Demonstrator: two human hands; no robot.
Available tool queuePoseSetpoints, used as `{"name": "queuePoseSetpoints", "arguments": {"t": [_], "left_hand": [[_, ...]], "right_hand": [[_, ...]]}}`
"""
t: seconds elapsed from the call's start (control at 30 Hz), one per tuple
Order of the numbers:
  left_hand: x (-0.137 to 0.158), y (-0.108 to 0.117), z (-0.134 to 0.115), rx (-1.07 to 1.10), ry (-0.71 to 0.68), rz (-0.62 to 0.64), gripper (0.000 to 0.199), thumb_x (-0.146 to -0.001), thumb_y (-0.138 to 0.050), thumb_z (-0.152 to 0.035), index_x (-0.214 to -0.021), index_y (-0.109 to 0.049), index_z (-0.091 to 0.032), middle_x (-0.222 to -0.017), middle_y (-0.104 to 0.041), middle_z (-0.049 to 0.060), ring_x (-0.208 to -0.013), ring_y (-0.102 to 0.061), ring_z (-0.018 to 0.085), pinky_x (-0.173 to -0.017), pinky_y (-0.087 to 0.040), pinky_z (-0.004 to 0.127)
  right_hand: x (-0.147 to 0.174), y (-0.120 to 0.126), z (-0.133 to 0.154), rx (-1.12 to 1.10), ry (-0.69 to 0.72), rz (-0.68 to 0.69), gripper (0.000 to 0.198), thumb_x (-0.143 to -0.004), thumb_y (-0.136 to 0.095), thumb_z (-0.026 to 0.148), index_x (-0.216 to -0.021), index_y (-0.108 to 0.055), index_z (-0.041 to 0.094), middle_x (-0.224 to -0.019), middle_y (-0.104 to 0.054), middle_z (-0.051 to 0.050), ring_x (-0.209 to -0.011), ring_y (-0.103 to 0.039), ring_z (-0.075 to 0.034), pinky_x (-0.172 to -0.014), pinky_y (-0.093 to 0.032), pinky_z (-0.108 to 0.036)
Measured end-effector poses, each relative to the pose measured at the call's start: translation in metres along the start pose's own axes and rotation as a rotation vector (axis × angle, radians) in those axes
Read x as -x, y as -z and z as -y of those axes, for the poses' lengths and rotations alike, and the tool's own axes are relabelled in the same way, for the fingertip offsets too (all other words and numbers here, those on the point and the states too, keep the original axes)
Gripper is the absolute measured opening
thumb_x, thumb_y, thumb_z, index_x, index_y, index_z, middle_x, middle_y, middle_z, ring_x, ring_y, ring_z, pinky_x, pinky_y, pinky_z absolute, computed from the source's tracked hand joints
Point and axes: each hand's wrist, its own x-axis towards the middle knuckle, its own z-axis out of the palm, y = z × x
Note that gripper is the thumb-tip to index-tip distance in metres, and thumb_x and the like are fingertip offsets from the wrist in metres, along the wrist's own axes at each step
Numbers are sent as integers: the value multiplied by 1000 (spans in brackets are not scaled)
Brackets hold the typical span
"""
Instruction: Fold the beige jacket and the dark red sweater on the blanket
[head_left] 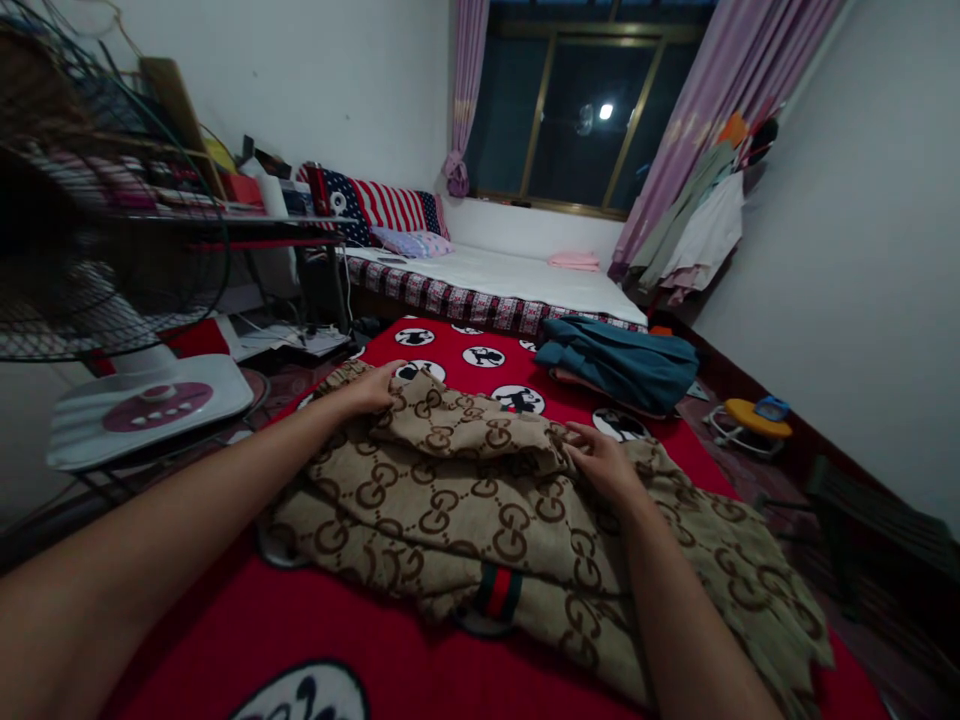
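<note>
A beige cloth garment (480, 510) with a brown double-G pattern lies spread and rumpled over a red cover (360, 620) printed with white circles. A green and red stripe (498, 592) shows at its near edge. My left hand (376, 388) pinches the garment's far left edge, thumb on top. My right hand (601, 458) grips the same raised fold farther right, fingers closed on the cloth. Between my hands the fold stands slightly up. On the right, part of the garment trails under and beyond my right forearm.
Folded teal clothing (622, 362) lies at the far right of the red cover. A fan (112, 220) stands close on the left, before a cluttered desk (247, 215). Beyond is a bed (510, 275). A yellow stool (750, 420) stands on the right.
</note>
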Motion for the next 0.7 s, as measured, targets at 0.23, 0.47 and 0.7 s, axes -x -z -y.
{"name": "queuePoseSetpoints", "arguments": {"t": [0.23,0.47,0.7], "left_hand": [[9,30,-19,-517,139,-400,44,-69,-65,-32,-112,-64,-23,-98,-69,9,-91,-64,30,-74,-49,36],[22,8,-48,-548,-121,-416,53,-79,-58,-23,-132,-53,-21,-144,-40,15,-126,-43,35,-101,-39,50],[48,-61,-98,-222,-682,58,63,-78,-62,-18,-139,-45,-27,-143,-45,8,-132,-39,26,-112,-32,43]], "right_hand": [[7,17,10,238,-88,-207,23,-75,-58,37,-80,-75,22,-75,-73,-5,-74,-65,-23,-65,-45,-30],[10,24,18,294,-90,-379,25,-73,-54,29,-90,-72,23,-96,-71,-6,-76,-64,-20,-70,-46,-31],[8,59,-16,171,-160,-86,49,-58,-61,15,-106,-70,20,-94,-73,-7,-77,-66,-20,-66,-48,-27]]}}
